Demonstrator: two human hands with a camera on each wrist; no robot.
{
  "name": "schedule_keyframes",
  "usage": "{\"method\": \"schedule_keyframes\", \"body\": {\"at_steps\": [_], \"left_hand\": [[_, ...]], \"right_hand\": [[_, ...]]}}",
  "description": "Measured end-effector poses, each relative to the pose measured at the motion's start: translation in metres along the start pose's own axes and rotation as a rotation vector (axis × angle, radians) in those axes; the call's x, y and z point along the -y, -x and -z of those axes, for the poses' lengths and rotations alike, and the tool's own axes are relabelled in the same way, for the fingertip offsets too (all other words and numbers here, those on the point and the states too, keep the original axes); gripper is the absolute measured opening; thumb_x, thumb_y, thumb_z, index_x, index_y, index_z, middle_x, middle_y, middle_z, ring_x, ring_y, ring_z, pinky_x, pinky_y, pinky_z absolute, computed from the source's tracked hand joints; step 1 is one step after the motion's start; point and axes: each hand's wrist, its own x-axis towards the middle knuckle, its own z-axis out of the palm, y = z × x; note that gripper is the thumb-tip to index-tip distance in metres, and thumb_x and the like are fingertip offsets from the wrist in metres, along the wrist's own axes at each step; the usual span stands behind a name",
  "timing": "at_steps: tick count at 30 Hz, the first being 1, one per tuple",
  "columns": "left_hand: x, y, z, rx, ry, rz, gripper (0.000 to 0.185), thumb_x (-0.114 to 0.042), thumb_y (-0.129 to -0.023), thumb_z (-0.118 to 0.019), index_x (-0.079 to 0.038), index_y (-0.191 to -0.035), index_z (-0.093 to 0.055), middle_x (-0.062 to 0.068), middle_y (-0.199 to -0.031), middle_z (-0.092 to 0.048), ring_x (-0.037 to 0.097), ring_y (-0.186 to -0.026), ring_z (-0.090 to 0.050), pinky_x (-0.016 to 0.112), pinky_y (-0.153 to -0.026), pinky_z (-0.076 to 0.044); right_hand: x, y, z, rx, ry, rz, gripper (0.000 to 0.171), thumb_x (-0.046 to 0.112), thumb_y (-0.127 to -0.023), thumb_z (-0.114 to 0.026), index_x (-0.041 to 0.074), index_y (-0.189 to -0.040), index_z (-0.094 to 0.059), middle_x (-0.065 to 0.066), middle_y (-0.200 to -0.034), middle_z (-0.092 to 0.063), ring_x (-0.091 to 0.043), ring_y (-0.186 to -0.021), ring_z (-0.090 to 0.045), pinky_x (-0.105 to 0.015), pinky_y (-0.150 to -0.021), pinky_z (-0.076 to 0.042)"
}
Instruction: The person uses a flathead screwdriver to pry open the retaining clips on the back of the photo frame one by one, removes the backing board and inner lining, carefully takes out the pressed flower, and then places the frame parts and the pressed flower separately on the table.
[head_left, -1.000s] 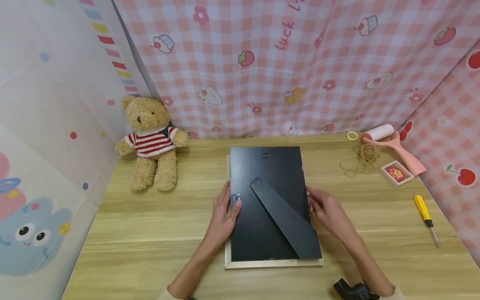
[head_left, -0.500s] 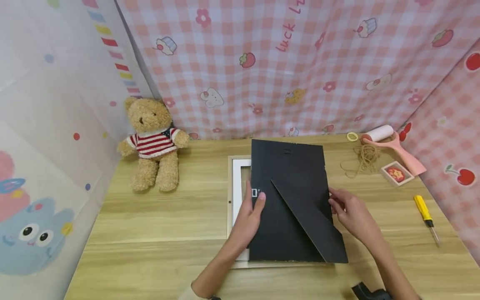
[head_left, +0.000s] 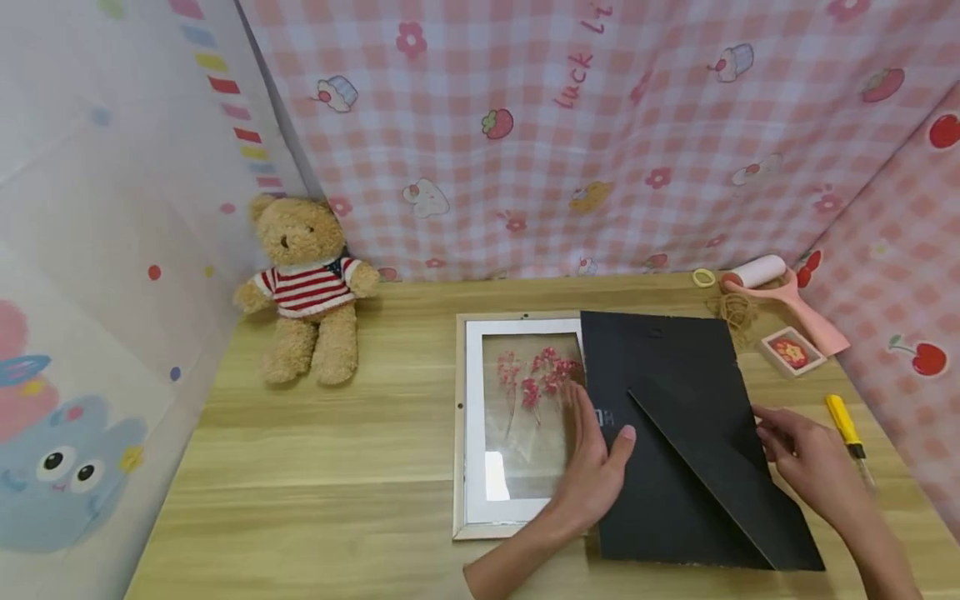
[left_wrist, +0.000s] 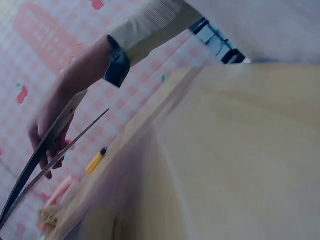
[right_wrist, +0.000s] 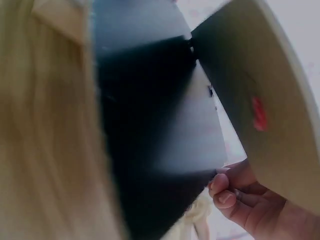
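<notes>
The black backing board [head_left: 652,508] of a picture frame is up between both hands, its easel leg [head_left: 750,492] swung out from the back. My left hand [head_left: 592,475] grips its left edge near a small metal fitting, thumb on the black face. On the opposite edge, my right hand [head_left: 810,458] pinches with thumb and fingers. To the left lies the pale wooden frame [head_left: 460,467], with a white mat [head_left: 474,417] and pink dried flowers [head_left: 531,392] behind glass. The board and left hand overlap its right side. The right wrist view shows the leg's tan inner side [right_wrist: 280,100].
A teddy bear [head_left: 311,283] in a striped sweater sits at the back left. At right are a yellow screwdriver [head_left: 843,419], a small boxed item [head_left: 791,350], twine [head_left: 735,312], a pink-handled roller [head_left: 806,312] and a yellowish ring [head_left: 703,277]. Patterned cloth walls surround the table.
Both hands have carried the backing board off the frame to the right and slightly toward the body. The mat and dried flowers are now uncovered. The frame has stayed put.
</notes>
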Motion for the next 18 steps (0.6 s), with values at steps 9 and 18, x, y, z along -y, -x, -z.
{"method": "schedule_keyframes", "body": {"at_steps": [9, 18], "left_hand": [[-0.01, 0.011, -0.055, 0.065, 0.074, 0.105, 0.095, -0.037, -0.113, -0.056, -0.009, -0.176, 0.009, 0.011, -0.185, 0.016, 0.028, -0.171, 0.009, 0.045, -0.14, -0.007], [-0.01, 0.011, -0.098, 0.037, 0.094, 0.276, 0.101, -0.032, -0.107, -0.067, -0.019, -0.178, 0.003, -0.001, -0.187, 0.005, 0.018, -0.169, -0.016, 0.037, -0.135, -0.029]], "right_hand": [[-0.046, 0.024, 0.01, 0.147, 0.073, -0.161, 0.028, -0.012, -0.098, -0.065, -0.026, -0.122, -0.062, -0.015, -0.081, -0.07, -0.015, -0.063, -0.053, -0.025, -0.054, -0.045], [-0.083, 0.039, 0.013, 0.271, 0.12, -0.227, 0.031, -0.01, -0.097, -0.06, -0.026, -0.123, -0.058, -0.013, -0.081, -0.066, -0.023, -0.067, -0.05, -0.026, -0.055, -0.042]]}}
